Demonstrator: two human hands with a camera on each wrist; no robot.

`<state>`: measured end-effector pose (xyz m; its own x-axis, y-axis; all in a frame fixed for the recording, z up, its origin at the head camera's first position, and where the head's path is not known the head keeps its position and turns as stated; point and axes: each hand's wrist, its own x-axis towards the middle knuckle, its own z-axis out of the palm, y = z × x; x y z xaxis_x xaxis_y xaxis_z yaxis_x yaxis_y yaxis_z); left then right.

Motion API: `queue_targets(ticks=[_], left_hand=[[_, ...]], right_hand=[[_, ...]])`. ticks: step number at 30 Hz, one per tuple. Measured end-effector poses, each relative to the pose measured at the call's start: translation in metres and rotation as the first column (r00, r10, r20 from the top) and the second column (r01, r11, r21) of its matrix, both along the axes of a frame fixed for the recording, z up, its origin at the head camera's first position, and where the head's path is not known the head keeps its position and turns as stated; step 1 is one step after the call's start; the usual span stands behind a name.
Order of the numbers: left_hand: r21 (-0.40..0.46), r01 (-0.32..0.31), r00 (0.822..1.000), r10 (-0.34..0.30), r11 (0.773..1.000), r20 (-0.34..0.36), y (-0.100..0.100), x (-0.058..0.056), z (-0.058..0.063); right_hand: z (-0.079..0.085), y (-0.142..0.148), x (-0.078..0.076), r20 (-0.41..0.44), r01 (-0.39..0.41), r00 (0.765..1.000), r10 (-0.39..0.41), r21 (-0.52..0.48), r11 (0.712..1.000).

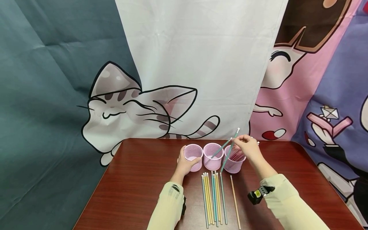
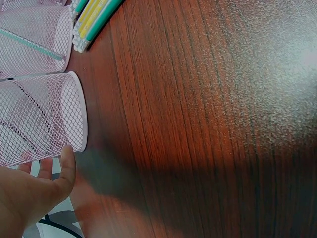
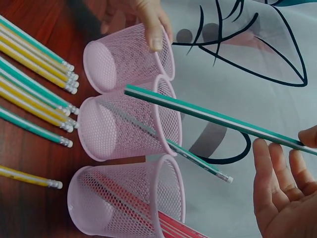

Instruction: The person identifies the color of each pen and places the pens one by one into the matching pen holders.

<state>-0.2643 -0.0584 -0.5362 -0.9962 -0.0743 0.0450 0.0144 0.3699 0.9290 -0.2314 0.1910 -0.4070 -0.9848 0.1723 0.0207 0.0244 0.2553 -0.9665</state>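
Observation:
Three pink mesh pencil cups stand side by side at the back of the table. My left hand (image 1: 184,164) grips the left cup (image 1: 196,167), thumb at the front and fingers round its outer side. In the right wrist view, my right hand (image 3: 285,186) pinches a green pencil (image 3: 208,117) near one end, its other end slanting over the middle cup (image 3: 96,126). Another green pencil (image 3: 200,162) leans inside that middle cup. Several red pencils (image 3: 173,225) lie in the right cup (image 1: 233,167). The left cup holds nothing that I can see.
Green and yellow pencils (image 1: 208,198) lie in loose rows on the brown table (image 1: 138,191) in front of the cups. A single yellow pencil (image 1: 235,201) lies apart to their right. A printed cloth (image 1: 201,64) hangs right behind the table's back edge.

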Motion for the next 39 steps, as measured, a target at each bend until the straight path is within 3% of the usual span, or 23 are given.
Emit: queue_targets(ticks=[7,13,18,25,33,39], left_hand=[[0.002,-0.001,1.0,0.001,1.0,-0.001,0.0,0.0,0.001],[0.006,-0.002,1.0,0.002,1.0,0.004,0.001,0.002,0.003],[0.009,0.0,1.0,0.0,1.0,0.005,0.001,0.003,0.004],[0.017,-0.003,1.0,0.003,1.0,0.006,0.001,0.001,0.002],[0.02,-0.003,1.0,0.003,1.0,0.003,0.0,0.001,0.001],[0.017,-0.001,1.0,0.001,1.0,0.007,0.0,0.002,0.003]], right_hand=[[0.002,-0.002,-0.005,0.021,0.084,0.996,-0.082,-0.144,0.986],[-0.001,-0.001,-0.008,0.051,0.104,0.994,-0.094,-0.257,0.961],[-0.007,-0.001,-0.011,0.064,0.135,0.991,-0.122,-0.288,0.948],[-0.022,-0.011,-0.01,0.093,0.128,0.99,-0.107,-0.266,0.955],[-0.051,-0.021,-0.01,0.131,0.114,0.989,-0.074,-0.337,0.935],[-0.059,-0.021,-0.007,0.119,0.081,0.992,-0.038,-0.386,0.919]])
